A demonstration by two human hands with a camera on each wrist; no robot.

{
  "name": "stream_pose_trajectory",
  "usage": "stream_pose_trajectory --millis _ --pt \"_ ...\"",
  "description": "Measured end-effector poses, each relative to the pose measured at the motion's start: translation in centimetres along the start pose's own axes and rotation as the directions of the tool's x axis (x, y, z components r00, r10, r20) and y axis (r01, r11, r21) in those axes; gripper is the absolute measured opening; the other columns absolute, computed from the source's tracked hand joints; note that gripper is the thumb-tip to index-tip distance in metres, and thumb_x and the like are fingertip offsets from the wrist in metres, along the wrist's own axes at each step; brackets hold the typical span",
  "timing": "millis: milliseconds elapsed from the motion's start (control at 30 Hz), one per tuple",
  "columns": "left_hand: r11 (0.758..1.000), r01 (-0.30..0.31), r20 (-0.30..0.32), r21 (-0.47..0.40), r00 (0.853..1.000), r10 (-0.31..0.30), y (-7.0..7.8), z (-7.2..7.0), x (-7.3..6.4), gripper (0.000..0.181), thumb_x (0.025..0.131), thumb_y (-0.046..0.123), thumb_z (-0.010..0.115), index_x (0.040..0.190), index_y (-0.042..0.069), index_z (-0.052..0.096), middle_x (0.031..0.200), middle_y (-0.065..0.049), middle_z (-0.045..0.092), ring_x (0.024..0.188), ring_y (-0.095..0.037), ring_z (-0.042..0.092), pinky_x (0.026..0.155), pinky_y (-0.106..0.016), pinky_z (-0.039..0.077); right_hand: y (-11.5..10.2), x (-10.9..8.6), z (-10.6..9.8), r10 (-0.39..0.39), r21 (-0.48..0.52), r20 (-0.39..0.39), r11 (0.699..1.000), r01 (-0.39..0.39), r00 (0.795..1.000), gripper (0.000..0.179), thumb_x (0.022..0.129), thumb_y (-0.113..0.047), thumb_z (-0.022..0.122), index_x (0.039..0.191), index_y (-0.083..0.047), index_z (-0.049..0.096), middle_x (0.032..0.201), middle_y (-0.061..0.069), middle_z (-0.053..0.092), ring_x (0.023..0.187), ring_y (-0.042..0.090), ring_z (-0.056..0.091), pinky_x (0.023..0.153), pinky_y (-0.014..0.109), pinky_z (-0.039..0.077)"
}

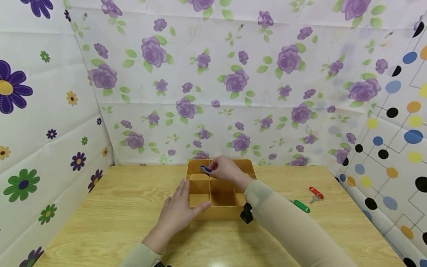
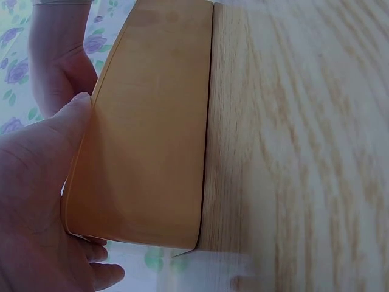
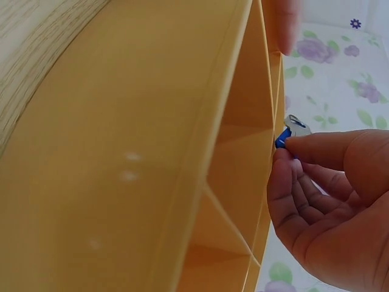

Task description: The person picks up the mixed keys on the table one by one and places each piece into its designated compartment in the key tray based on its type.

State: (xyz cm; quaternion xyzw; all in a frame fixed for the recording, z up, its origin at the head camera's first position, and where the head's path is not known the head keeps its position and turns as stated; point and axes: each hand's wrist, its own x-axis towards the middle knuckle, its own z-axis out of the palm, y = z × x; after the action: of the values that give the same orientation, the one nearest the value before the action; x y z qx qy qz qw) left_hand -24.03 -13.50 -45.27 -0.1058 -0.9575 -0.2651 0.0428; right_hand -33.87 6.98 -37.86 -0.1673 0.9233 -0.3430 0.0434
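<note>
A yellow-orange divided storage box (image 1: 220, 214) stands on the table, with several compartments facing up. My left hand (image 1: 178, 211) rests against its front left corner, thumb over the front rim and straight fingers along the left side. Over the back compartments, my right hand (image 1: 227, 170) pinches a small blue key tag (image 3: 282, 139) between thumb and fingertips. A bit of metal (image 3: 296, 125), ring or key, sticks out past the tag. In the head view the blue tag hangs above the back left compartment; the hand hides part of the back row.
Right of the box lie a green key tag (image 1: 301, 206) and a red key tag (image 1: 316, 193) with a key (image 1: 315, 200). A small black object (image 1: 247, 213) shows at the box's front right corner. Flowered cloth (image 1: 213, 92) hangs behind the wooden table (image 1: 133, 207).
</note>
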Motion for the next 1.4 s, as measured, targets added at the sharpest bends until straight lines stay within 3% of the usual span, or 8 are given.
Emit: stream_pose_trajectory --millis 167,400,633,1000,1233,1400 --pt "1.000 -0.002 -0.005 -0.008 1.000 0.002 0.1 0.2 0.0 0.123 0.096 0.082 0.065 0.174 -0.003 0.022 0.181 -0.021 0.019 0.163 -0.042 0.031 0.121 -0.081 0.027 -0.1 -0.1 0.1 0.000 -0.004 0.002 1.000 0.000 1.000 0.005 0.100 -0.004 0.081 0.103 -0.001 0.082 0.093 0.007 0.078 0.077 0.017 0.064 0.075 0.031 0.058" --pt "1.000 -0.004 -0.009 -0.004 1.000 0.004 0.1 0.3 0.0 0.130 0.092 0.091 0.057 0.174 -0.003 0.022 0.181 -0.021 0.020 0.163 -0.042 0.032 0.120 -0.081 0.027 0.1 0.2 0.5 0.001 0.020 -0.010 1.000 -0.001 1.000 0.004 0.101 -0.005 0.080 0.103 -0.002 0.081 0.092 0.004 0.076 0.080 0.018 0.067 0.078 0.033 0.061" --pt "1.000 -0.001 -0.004 -0.014 1.000 0.001 0.1 0.2 -0.4 0.124 0.096 0.082 0.065 0.173 -0.005 0.022 0.181 -0.022 0.020 0.163 -0.042 0.030 0.120 -0.082 0.027 0.2 -0.3 0.4 -0.016 0.068 0.003 0.998 0.016 1.000 0.023 0.104 -0.014 0.080 0.122 0.001 0.079 0.107 0.006 0.077 0.095 0.019 0.073 0.089 0.037 0.064" --pt "1.000 0.008 -0.003 -0.020 1.000 -0.008 -0.1 0.0 -0.2 0.132 0.091 0.092 0.057 0.174 -0.004 0.020 0.181 -0.022 0.019 0.163 -0.043 0.029 0.121 -0.082 0.025 0.9 -2.3 -2.1 0.002 0.077 -0.005 0.997 -0.001 1.000 0.040 0.105 -0.020 0.080 0.140 -0.002 0.073 0.123 0.004 0.077 0.112 0.023 0.073 0.097 0.043 0.062" --pt "1.000 0.016 -0.002 -0.021 1.000 -0.016 -0.1 0.1 -0.2 0.134 0.090 0.094 0.057 0.174 -0.003 0.018 0.182 -0.020 0.017 0.165 -0.043 0.026 0.123 -0.081 0.023 2.5 -4.0 -3.8 -0.010 0.079 -0.058 0.997 0.014 0.998 0.032 0.103 -0.023 0.082 0.132 -0.008 0.077 0.116 0.001 0.078 0.106 0.019 0.074 0.092 0.040 0.063" --pt "1.000 0.017 0.004 -0.009 1.000 -0.017 -0.1 0.2 -0.1 0.134 0.090 0.094 0.056 0.175 -0.003 0.016 0.182 -0.019 0.014 0.165 -0.043 0.024 0.124 -0.080 0.021 3.9 -5.3 -4.7 -0.017 0.099 -0.071 0.995 0.024 0.997 0.034 0.104 -0.020 0.080 0.133 -0.003 0.075 0.118 0.005 0.078 0.105 0.021 0.075 0.092 0.040 0.063"
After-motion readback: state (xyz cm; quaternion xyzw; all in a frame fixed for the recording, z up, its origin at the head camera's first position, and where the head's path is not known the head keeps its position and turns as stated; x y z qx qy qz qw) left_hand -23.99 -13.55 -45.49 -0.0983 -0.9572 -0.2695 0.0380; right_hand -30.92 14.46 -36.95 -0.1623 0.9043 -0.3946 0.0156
